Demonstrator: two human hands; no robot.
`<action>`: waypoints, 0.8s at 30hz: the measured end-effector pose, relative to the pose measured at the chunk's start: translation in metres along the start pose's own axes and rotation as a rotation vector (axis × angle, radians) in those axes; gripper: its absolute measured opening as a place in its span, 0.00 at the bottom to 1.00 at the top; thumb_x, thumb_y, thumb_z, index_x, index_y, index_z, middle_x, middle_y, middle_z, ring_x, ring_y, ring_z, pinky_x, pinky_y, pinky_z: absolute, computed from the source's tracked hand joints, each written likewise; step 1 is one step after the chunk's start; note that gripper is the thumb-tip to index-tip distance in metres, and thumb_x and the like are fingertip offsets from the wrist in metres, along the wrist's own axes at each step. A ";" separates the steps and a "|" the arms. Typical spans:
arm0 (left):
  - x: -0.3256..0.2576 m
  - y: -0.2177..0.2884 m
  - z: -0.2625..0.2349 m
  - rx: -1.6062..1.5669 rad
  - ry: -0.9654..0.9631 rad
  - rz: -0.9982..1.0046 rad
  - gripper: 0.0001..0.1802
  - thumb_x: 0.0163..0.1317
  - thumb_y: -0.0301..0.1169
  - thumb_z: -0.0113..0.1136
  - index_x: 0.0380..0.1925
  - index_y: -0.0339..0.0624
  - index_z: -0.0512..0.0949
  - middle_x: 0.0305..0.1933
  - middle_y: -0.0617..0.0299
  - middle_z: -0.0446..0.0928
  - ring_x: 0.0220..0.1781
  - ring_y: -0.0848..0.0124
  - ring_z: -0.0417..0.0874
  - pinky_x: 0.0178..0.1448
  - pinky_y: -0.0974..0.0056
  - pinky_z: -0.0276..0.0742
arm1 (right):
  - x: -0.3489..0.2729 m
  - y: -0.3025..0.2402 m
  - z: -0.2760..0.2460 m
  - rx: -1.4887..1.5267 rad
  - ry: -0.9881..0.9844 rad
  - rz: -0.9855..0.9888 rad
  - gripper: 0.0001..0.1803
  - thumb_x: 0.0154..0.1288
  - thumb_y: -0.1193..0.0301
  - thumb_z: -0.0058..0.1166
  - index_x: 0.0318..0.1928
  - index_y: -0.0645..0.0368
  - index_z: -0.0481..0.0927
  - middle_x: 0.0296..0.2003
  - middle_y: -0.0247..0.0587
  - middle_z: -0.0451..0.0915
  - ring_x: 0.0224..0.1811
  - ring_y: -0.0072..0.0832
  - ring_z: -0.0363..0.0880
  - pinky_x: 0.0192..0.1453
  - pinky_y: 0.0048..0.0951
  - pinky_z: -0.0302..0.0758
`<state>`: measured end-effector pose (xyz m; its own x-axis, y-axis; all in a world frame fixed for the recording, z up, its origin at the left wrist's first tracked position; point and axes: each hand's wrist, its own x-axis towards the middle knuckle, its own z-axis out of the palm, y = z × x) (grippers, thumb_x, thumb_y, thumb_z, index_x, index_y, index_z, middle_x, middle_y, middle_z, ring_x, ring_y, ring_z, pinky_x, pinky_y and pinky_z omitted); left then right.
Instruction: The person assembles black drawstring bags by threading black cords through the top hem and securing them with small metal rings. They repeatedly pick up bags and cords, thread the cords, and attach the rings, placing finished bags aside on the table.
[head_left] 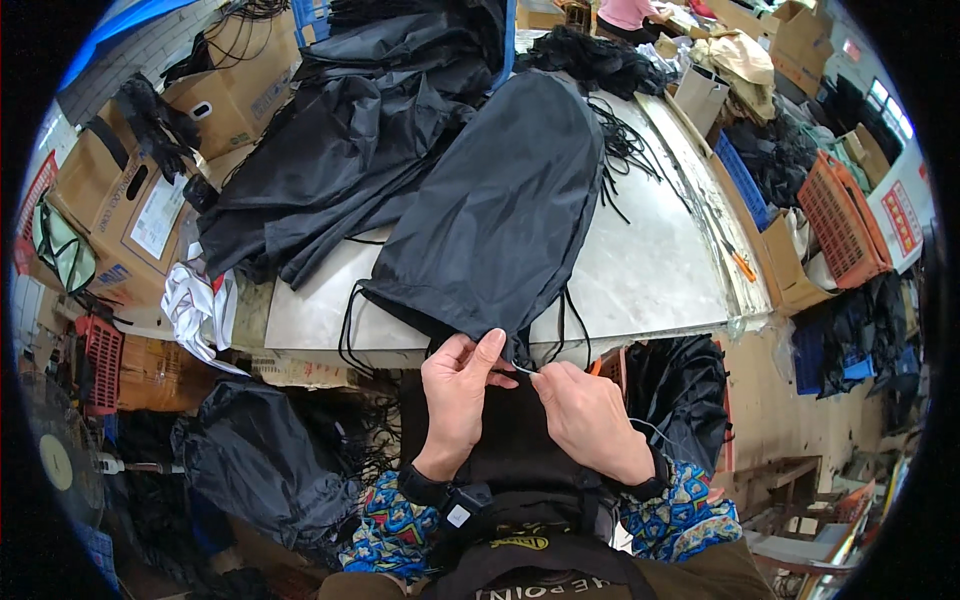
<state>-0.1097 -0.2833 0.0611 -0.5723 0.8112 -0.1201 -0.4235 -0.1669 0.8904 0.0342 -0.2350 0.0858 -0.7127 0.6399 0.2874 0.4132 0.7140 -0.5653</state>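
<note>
- Nearest the lens: my two patterned sleeves, blue and multicoloured, with a dark wrist device on the left forearm [458, 510].
- Left hand [458, 395]: fingers curled and closed, thumb and forefinger pinching the lower hem of the black drawstring bag [500, 210].
- Right hand [590, 415]: closed in a fine pinch on a thin pale tool or cord end [526, 370] at the bag's hem; I cannot tell which it is.
- Black drawstring bag: lies flat on the pale worktable [650, 270], closed end away from me, open hem hanging over the near edge between both hands. Thin cords [350, 325] trail from its corners.
- Handling, as I judge it: light, limp, thin woven cloth, likely slick; it will slide and fold rather than hold shape. Best held at the hem channel, pinched close on either side of the cord.
- Beyond: a heap of similar black bags [340, 130], loose black cords [620, 140], cardboard boxes [120, 190], orange crate [840, 215].
</note>
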 end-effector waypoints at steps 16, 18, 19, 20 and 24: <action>-0.003 -0.006 -0.004 0.079 -0.067 -0.056 0.07 0.60 0.27 0.61 0.33 0.33 0.77 0.30 0.61 0.79 0.27 0.77 0.79 0.27 0.72 0.76 | 0.011 0.002 0.017 -0.215 0.057 -0.077 0.10 0.65 0.69 0.49 0.28 0.59 0.67 0.25 0.44 0.73 0.24 0.39 0.77 0.23 0.36 0.72; 0.002 0.006 -0.005 0.026 0.023 -0.050 0.07 0.60 0.27 0.62 0.31 0.33 0.77 0.29 0.62 0.78 0.25 0.78 0.78 0.26 0.73 0.75 | 0.009 0.005 0.001 -0.144 -0.003 -0.132 0.06 0.65 0.71 0.49 0.37 0.61 0.72 0.26 0.44 0.74 0.26 0.40 0.77 0.24 0.36 0.72; 0.007 0.013 -0.016 -0.032 0.137 -0.024 0.07 0.60 0.28 0.62 0.29 0.36 0.76 0.28 0.63 0.78 0.25 0.78 0.78 0.26 0.73 0.75 | 0.009 0.007 -0.009 -0.096 -0.048 -0.177 0.08 0.64 0.71 0.49 0.41 0.62 0.73 0.27 0.44 0.74 0.26 0.41 0.77 0.25 0.36 0.73; 0.015 0.019 -0.030 -0.096 0.168 0.021 0.07 0.59 0.29 0.63 0.28 0.37 0.76 0.27 0.63 0.78 0.24 0.77 0.78 0.25 0.73 0.75 | 0.001 0.023 -0.022 -0.132 -0.068 -0.193 0.09 0.64 0.72 0.50 0.43 0.62 0.74 0.26 0.44 0.75 0.26 0.41 0.78 0.25 0.36 0.73; 0.029 0.025 -0.038 -0.124 0.143 -0.014 0.08 0.59 0.30 0.63 0.25 0.40 0.75 0.25 0.62 0.78 0.23 0.77 0.78 0.24 0.73 0.74 | -0.011 0.049 -0.064 -0.116 -0.074 -0.155 0.09 0.59 0.72 0.55 0.40 0.60 0.80 0.24 0.43 0.76 0.24 0.39 0.78 0.24 0.34 0.73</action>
<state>-0.1639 -0.2855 0.0631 -0.6560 0.7274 -0.2015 -0.5103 -0.2307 0.8284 0.0986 -0.1889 0.1045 -0.8104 0.5007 0.3041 0.3551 0.8328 -0.4247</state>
